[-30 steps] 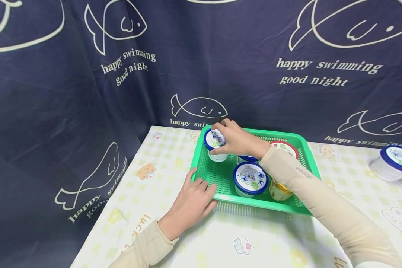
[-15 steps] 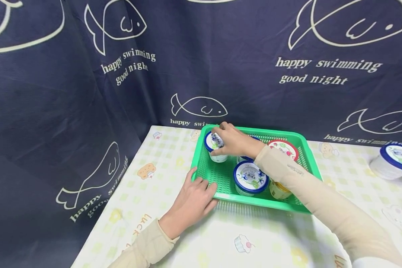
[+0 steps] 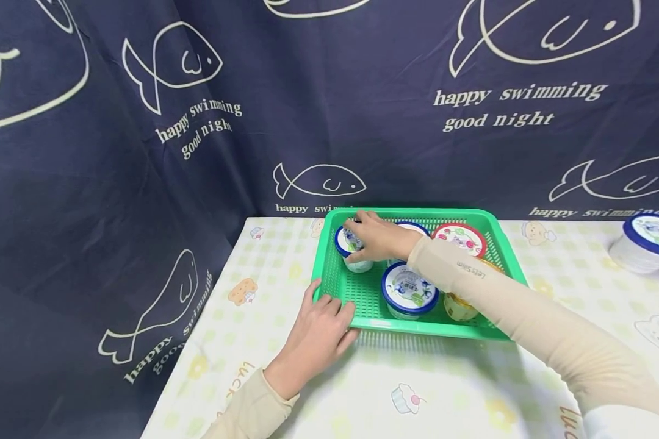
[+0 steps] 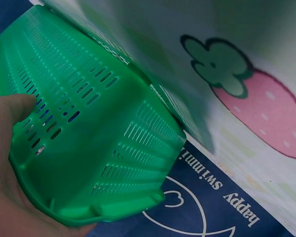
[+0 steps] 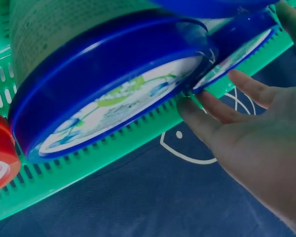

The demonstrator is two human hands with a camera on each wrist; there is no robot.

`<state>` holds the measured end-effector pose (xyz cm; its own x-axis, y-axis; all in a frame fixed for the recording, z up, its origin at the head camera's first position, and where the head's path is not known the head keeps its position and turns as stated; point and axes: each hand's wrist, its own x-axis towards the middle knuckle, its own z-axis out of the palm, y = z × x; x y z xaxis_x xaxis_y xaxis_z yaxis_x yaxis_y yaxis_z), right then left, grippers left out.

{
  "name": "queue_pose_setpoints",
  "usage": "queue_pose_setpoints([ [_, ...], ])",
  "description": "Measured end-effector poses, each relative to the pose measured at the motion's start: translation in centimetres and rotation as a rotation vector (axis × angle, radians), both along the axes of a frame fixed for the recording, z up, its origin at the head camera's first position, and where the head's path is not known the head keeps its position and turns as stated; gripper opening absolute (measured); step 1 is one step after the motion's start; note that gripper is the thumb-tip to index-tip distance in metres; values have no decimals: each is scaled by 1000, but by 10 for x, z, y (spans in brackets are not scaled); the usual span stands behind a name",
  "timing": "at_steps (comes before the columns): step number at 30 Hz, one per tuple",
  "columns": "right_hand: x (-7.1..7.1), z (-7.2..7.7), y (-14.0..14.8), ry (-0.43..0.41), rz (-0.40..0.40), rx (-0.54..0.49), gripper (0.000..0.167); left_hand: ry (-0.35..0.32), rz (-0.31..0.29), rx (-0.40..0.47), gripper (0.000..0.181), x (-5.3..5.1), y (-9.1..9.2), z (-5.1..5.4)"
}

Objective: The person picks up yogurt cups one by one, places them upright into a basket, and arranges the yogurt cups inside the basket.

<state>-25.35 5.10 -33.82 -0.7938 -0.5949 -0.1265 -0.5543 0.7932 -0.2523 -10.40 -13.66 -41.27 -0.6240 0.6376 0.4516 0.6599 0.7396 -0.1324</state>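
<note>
A green perforated basket [image 3: 417,325] stands on the table with several lidded tubs in it. My left hand [image 3: 320,326] grips its near left corner; in the left wrist view the thumb lies against the outer wall [image 4: 84,148]. At the back left of the basket is a tub with a blue lid [image 3: 345,241], and my right hand [image 3: 381,236] holds it from above, fingers at the lid's far side and thumb at the near side. The right wrist view shows the fingers by that lid [image 5: 237,57], partly covered by another tub.
Beside the held tub are two more blue-lidded tubs, one in front [image 3: 410,289] and one behind [image 3: 414,227]. A red-lidded tub [image 3: 461,238] and a yellow-lidded tub [image 3: 460,308] sit at right, under my forearm. Another blue-lidded tub [image 3: 637,251] stands outside the basket. A dark curtain [image 3: 329,110] hangs behind.
The held tub has come slightly lower and nearer within the basket, with my right hand on it. My left hand keeps its place on the corner. The head view has tilted a little.
</note>
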Motion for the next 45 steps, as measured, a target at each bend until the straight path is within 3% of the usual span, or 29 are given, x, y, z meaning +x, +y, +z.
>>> queue_pose_setpoints([
  [5, 4, 7, 9, 6, -6, 27, 91, 1, -5, 11, 16, 0, 1, -1],
  [16, 8, 38, 30, 19, -45, 42, 86, -10, 10, 7, 16, 0, -1, -1],
  [25, 12, 58, 52, 53, -86, 2, 84, -17, 2, 15, 18, 0, 1, -1],
  [38, 46, 62, 107, 146, -170, -45, 80, -21, -11, 44, 17, 0, -2, 1],
  [45, 49, 54, 135, 146, -217, -97, 79, -9, -20, 60, 17, 0, -1, -2],
])
